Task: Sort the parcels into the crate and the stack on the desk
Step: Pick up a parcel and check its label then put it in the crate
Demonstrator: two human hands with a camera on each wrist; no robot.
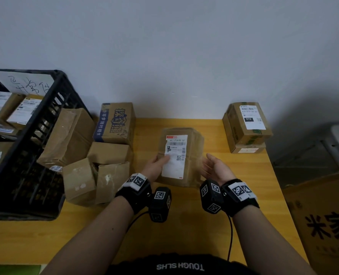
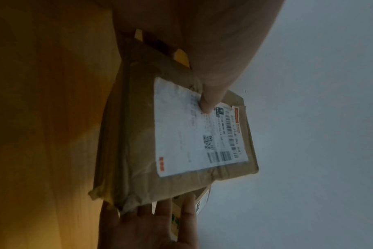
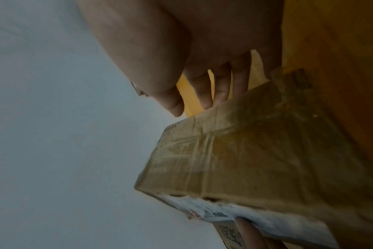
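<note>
A brown cardboard parcel (image 1: 193,161) with a white shipping label sits tilted over the middle of the yellow desk (image 1: 184,225). My left hand (image 1: 159,162) grips its left edge, with the thumb (image 2: 211,96) pressed on the label; the other fingers are hidden behind the box. My right hand (image 1: 211,164) is open beside the parcel's right side, palm facing it and fingers (image 3: 221,84) spread and straight. The black plastic crate (image 1: 45,108) stands at the left with labelled parcels inside. A stack of two parcels (image 1: 246,126) stands at the desk's far right corner.
Several unsorted cardboard boxes (image 1: 97,155) crowd the space between the crate and my left hand. A large open carton (image 1: 323,225) stands off the desk's right edge. The grey wall runs along the back of the desk.
</note>
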